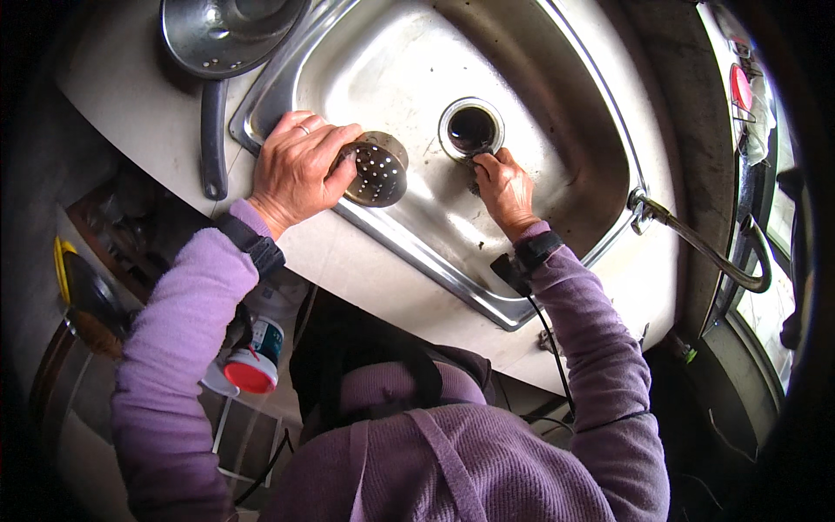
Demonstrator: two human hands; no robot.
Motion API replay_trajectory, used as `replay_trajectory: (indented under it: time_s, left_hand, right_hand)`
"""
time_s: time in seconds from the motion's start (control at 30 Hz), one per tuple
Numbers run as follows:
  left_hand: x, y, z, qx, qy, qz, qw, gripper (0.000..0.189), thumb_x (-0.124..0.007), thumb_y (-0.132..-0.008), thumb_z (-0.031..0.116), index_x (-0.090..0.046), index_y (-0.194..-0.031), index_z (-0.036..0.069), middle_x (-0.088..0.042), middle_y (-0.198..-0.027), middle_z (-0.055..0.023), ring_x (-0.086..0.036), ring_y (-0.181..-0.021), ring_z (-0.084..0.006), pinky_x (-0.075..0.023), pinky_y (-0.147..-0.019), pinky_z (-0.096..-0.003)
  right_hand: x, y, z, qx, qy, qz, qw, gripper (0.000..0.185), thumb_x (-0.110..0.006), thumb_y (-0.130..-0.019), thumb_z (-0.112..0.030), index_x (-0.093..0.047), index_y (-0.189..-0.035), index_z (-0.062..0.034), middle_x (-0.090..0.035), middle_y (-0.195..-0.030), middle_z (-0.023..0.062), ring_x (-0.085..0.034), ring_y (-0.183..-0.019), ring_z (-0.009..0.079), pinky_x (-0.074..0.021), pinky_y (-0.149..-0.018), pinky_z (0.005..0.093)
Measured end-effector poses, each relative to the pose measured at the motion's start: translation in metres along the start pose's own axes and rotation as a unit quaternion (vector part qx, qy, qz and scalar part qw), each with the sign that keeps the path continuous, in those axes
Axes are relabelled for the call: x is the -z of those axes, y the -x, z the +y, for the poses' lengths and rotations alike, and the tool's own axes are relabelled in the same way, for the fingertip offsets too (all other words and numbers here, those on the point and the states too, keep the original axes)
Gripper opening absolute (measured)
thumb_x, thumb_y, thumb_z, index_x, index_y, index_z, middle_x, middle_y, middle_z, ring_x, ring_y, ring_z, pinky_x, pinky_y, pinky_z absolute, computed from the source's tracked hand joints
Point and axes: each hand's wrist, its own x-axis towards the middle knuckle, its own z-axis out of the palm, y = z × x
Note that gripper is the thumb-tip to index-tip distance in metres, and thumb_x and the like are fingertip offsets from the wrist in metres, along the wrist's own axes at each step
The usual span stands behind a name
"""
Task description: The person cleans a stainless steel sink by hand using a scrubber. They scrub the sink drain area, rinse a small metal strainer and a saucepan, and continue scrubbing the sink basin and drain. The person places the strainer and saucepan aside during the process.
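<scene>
My left hand (303, 163) grips a perforated metal sink strainer basket (376, 177) by its rim, tilted so the holes show. It is held over the near left edge of the stainless steel sink (391, 78). At the drain opening (472, 129), my right hand (505, 189) has its fingers closed on a dark scrubbing pad (474, 188), mostly hidden beneath them. The pad meets the near side of the drain's metal ring. Small dark bits of debris (481, 245) are scattered on the sink floor.
A metal pan (228, 39) with a dark handle sits on the counter (359, 254) to the left. The curved faucet (711, 254) rises at the right, near a window. Below the counter at left is a container with a red lid (251, 375). A black cable (554, 352) hangs from my right wrist.
</scene>
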Motion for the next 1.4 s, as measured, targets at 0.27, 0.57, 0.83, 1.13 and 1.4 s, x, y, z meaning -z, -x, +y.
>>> replay_trajectory:
  time_s: [0.27, 0.57, 0.83, 1.13, 1.4]
  left_hand:
    - [0.0, 0.0, 0.001, 0.0, -0.002, 0.002, 1.0, 0.029, -0.064, -0.081, 0.013, -0.066, -0.109, 0.006, -0.065, -0.084, -0.0091, -0.063, -0.08, -0.0285, -0.0469, -0.09, -0.0421]
    - [0.001, -0.001, -0.001, -0.002, -0.015, -0.002, 1.0, 0.028, -0.065, -0.081, 0.014, -0.065, -0.108, 0.007, -0.068, -0.084, -0.0083, -0.065, -0.082, -0.0251, -0.0478, -0.091, -0.0397]
    - [0.0, 0.001, -0.001, 0.004, -0.02, -0.002, 1.0, 0.027, -0.064, -0.081, 0.014, -0.065, -0.107, 0.008, -0.068, -0.083, -0.0086, -0.065, -0.081, -0.0249, -0.0481, -0.091, -0.0401]
    - [-0.001, 0.001, -0.001, 0.011, -0.003, -0.008, 1.0, 0.031, -0.062, -0.08, 0.013, -0.066, -0.11, 0.005, -0.067, -0.087, -0.0092, -0.063, -0.082, -0.028, -0.0467, -0.091, -0.0428]
    - [-0.003, 0.002, -0.001, 0.007, -0.001, -0.002, 1.0, 0.03, -0.062, -0.081, 0.013, -0.066, -0.11, 0.006, -0.066, -0.086, -0.0094, -0.062, -0.08, -0.0288, -0.0465, -0.092, -0.0427]
  right_hand:
    - [-0.01, -0.013, -0.05, -0.016, -0.139, -0.065, 0.988, 0.017, -0.066, -0.088, -0.016, -0.073, -0.098, -0.0048, -0.066, -0.092, 0.0159, -0.065, -0.086, 0.0355, -0.0524, -0.078, 0.0416]
    - [0.008, -0.007, -0.004, 0.016, -0.119, -0.025, 0.992, 0.017, -0.073, -0.085, -0.014, -0.075, -0.101, -0.0079, -0.063, -0.083, 0.0112, -0.064, -0.077, 0.0283, -0.051, -0.072, 0.0381]
    - [0.027, -0.032, 0.014, 0.075, -0.032, -0.07, 0.994, 0.015, -0.069, -0.086, -0.019, -0.074, -0.098, -0.0121, -0.059, -0.088, 0.0089, -0.064, -0.079, 0.0299, -0.0526, -0.07, 0.0406]
    - [0.017, -0.058, 0.01, 0.28, 0.032, -0.105, 0.954, 0.009, -0.065, -0.088, -0.016, -0.067, -0.094, -0.0097, -0.057, -0.092, 0.0066, -0.064, -0.087, 0.0266, -0.0559, -0.072, 0.0397]
    - [0.028, -0.059, -0.002, 0.2, 0.144, -0.209, 0.946, 0.008, -0.065, -0.087, -0.016, -0.068, -0.093, -0.0108, -0.057, -0.094, 0.0071, -0.064, -0.087, 0.0279, -0.0566, -0.069, 0.0397]
